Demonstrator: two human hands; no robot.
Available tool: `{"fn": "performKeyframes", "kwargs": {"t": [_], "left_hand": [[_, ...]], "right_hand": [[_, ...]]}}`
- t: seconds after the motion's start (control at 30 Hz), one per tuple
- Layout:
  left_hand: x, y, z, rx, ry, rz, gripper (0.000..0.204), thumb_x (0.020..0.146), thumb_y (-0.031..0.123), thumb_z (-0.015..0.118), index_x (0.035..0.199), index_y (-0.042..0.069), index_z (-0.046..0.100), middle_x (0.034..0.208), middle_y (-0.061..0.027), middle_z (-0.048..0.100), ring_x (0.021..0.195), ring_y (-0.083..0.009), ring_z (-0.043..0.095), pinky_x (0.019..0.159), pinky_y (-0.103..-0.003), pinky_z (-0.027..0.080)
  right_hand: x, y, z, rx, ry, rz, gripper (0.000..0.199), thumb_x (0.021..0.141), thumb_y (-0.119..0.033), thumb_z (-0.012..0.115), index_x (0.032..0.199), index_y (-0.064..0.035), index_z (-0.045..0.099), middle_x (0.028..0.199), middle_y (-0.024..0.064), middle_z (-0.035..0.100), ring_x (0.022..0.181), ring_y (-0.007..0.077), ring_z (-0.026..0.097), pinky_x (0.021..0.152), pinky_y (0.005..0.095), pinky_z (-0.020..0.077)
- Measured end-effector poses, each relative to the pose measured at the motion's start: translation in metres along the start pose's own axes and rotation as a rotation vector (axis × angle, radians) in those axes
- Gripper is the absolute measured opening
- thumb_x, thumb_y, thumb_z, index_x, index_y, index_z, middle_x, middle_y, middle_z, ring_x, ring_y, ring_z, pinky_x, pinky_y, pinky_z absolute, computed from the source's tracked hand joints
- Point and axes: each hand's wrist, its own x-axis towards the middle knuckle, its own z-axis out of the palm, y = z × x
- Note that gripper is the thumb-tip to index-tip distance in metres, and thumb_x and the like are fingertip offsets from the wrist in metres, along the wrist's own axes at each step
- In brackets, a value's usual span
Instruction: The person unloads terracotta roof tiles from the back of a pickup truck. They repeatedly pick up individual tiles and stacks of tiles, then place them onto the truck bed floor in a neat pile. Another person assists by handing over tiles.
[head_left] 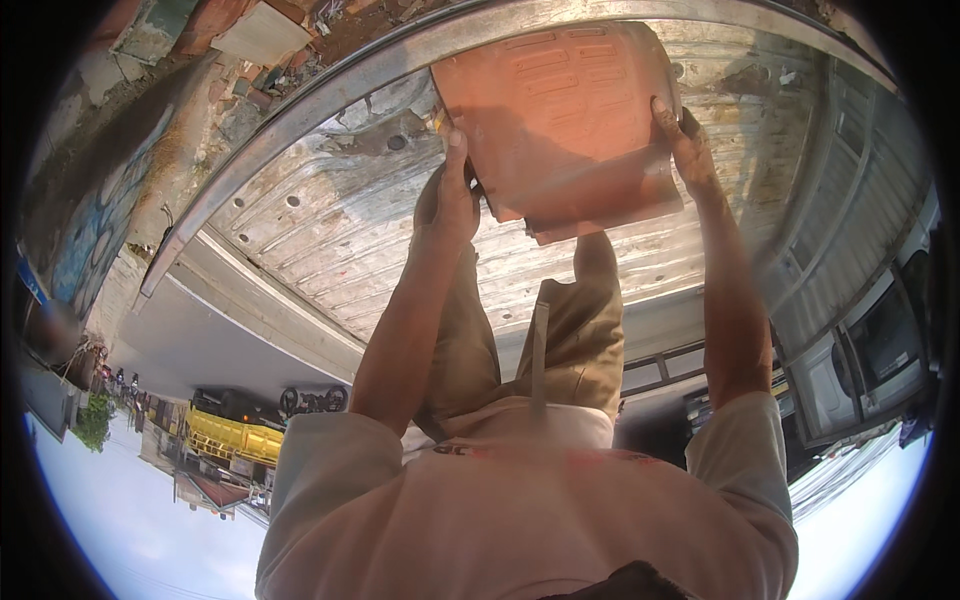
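Left hand [450, 195] clamped on the left edge of a reddish clay roof tile [560, 120], thumb up along its side; right hand [688, 150] clamped on the tile's right edge, fingers wrapped over the rim, so the hands stand apart with the tile between them. Tile is held in the air in front of the khaki trouser legs [520, 330], above a worn, ribbed metal truck bed [330, 230]. Beyond the bed's curved rim [300, 105]: rubble; a yellow truck [232, 435] on the road.
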Motion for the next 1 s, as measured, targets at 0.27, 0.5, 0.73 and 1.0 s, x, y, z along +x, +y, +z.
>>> {"fn": "performKeyframes", "kwargs": {"t": [0.27, 0.5, 0.73, 1.0], "left_hand": [[-0.014, -0.019, 0.028, 0.027, 0.199, 0.017, 0.068, 0.098, 0.053, 0.050, 0.143, 0.004, 0.040, 0.136, -0.0109, 0.053, 0.127, -0.0250, 0.050, 0.109, -0.042, 0.040], [-0.027, -0.021, 0.049, 0.196, 0.250, 0.087, 0.068, 0.095, 0.044, 0.059, 0.143, 0.000, 0.038, 0.135, -0.0136, 0.050, 0.124, -0.0255, 0.052, 0.104, -0.043, 0.045], [-0.047, 0.000, 0.089, 0.448, -0.005, 0.195, 0.073, 0.088, 0.038, 0.066, 0.141, -0.004, 0.039, 0.134, -0.0157, 0.049, 0.125, -0.0265, 0.051, 0.101, -0.040, 0.047], [-0.091, -0.017, 0.151, 0.674, 0.232, 0.304, 0.069, 0.088, 0.017, 0.063, 0.144, -0.007, 0.032, 0.130, -0.0161, 0.051, 0.116, -0.0235, 0.052, 0.101, -0.037, 0.043]], "right_hand": [[0.004, 0.015, 0.002, -0.031, -0.081, 0.034, 0.087, 0.083, -0.065, 0.065, 0.124, 0.0111, 0.056, 0.111, 0.0255, 0.065, 0.102, 0.0301, 0.065, 0.085, 0.0367, 0.0530], [0.000, 0.017, 0.003, 0.148, -0.007, 0.051, 0.085, 0.083, -0.059, 0.070, 0.127, 0.0120, 0.054, 0.112, 0.0202, 0.065, 0.098, 0.0237, 0.064, 0.084, 0.0334, 0.0515], [0.004, 0.023, -0.009, 0.455, -0.001, 0.161, 0.084, 0.073, -0.057, 0.080, 0.115, 0.0113, 0.058, 0.097, 0.0196, 0.066, 0.089, 0.0275, 0.066, 0.078, 0.0362, 0.0552], [-0.014, 0.019, -0.040, 0.509, -0.103, 0.099, 0.076, 0.078, -0.059, 0.075, 0.114, 0.0059, 0.063, 0.089, 0.0129, 0.066, 0.077, 0.0177, 0.063, 0.070, 0.0305, 0.0529]]}}
